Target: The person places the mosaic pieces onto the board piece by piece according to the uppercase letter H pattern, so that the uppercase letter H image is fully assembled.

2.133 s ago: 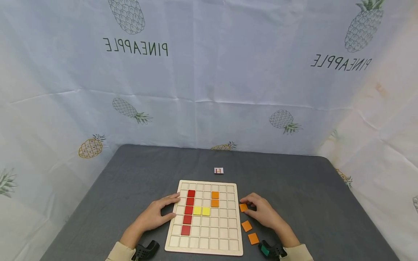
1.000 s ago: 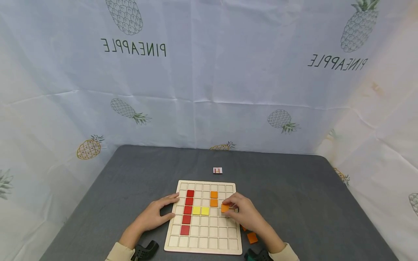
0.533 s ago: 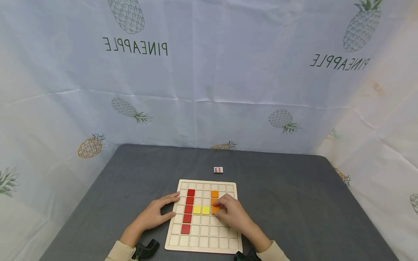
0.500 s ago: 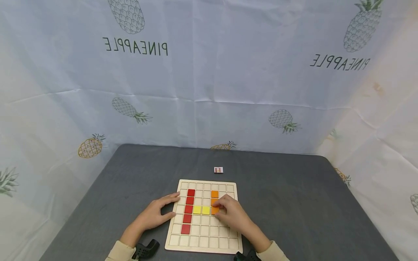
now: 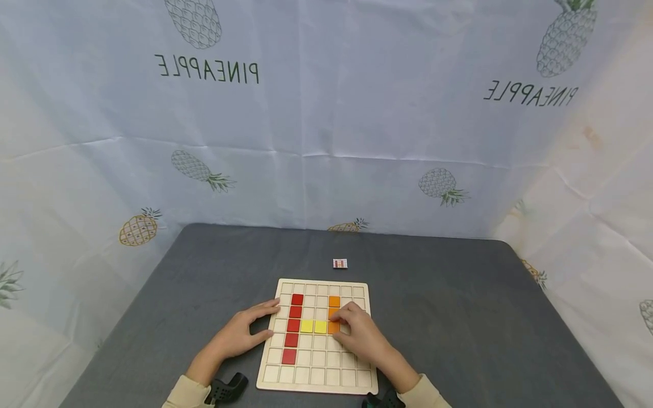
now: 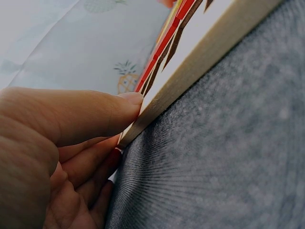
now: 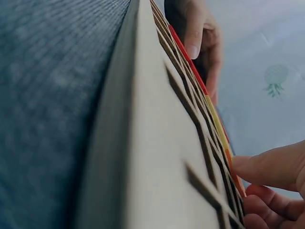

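Note:
My left hand rests at the left edge of a wooden grid board, fingers fairly straight. Its thumb touches the board's side in the left wrist view. My right hand has thumb and forefinger at an orange square tile, which lies in a cell right of two yellow tiles. The right thumb presses near that tile's edge in the right wrist view. Above it are two more orange tiles, the lower partly covered by fingers. Several red tiles form a column on the left.
A small patterned card lies behind the board on the dark grey table. A pineapple-print cloth hangs around the back and sides. Black wrist devices sit on both wrists.
My right hand has carried an orange tile leftward from beside the board into the cell next to the yellow tiles. Two loose orange tiles at the right are now hidden. The left hand stays put.

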A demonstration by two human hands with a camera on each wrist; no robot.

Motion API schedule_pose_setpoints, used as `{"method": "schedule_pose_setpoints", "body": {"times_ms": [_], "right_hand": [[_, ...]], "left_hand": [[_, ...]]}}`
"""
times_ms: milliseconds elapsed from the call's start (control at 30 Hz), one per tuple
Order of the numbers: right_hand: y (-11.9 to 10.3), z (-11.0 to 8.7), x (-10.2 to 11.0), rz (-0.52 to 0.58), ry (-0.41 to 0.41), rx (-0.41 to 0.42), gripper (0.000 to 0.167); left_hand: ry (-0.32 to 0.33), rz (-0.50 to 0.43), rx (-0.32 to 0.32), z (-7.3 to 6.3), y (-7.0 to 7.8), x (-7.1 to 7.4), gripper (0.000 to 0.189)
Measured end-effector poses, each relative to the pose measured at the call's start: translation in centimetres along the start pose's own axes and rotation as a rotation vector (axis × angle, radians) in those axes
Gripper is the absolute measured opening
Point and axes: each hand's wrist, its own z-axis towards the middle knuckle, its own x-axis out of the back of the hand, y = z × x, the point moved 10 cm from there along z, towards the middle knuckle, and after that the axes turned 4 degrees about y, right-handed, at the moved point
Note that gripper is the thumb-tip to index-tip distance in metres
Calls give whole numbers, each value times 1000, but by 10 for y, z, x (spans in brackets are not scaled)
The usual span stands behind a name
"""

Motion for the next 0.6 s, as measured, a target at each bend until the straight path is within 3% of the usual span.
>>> {"method": "schedule_pose_setpoints", "body": {"times_ms": [400, 600], "right_hand": [[16, 0, 30, 116, -71, -43, 32], [30, -10, 45, 78, -98, -58, 34]], "left_hand": [[2, -4, 15, 0, -1, 0, 51], [3, 10, 4, 1, -1, 0, 51]]}}
